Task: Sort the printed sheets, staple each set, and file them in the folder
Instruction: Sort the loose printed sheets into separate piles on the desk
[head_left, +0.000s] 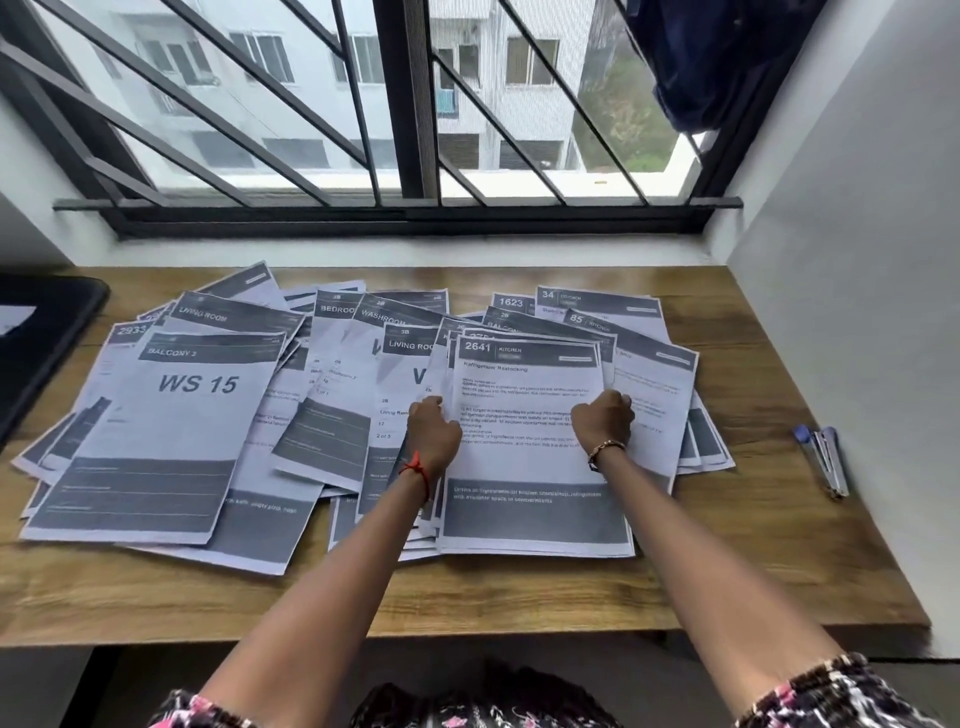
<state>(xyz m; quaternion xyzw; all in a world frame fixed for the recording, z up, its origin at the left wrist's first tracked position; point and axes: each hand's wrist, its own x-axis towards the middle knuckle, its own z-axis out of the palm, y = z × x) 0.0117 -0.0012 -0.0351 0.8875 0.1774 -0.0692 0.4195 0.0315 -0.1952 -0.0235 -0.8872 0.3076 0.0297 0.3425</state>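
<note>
Many printed sheets lie spread over the wooden desk (519, 597). A stack topped by the sheet "2641 KITCHEN" (524, 467) sits at centre right. My left hand (434, 428) grips the stack's left edge with curled fingers. My right hand (605, 418) grips its right edge the same way. A sheet "BALCONY 3, WS 15" (171, 426) tops the pile on the left. More kitchen sheets (649, 358) fan out behind the stack. A stapler (826, 457) with a blue end lies on the desk at the right. A dark folder (36, 338) rests at the left edge.
A barred window (405, 130) runs along the back of the desk. A white wall (857, 312) closes the right side. Dark blue cloth (701, 57) hangs at the top right. Bare wood shows along the front edge and between the sheets and the stapler.
</note>
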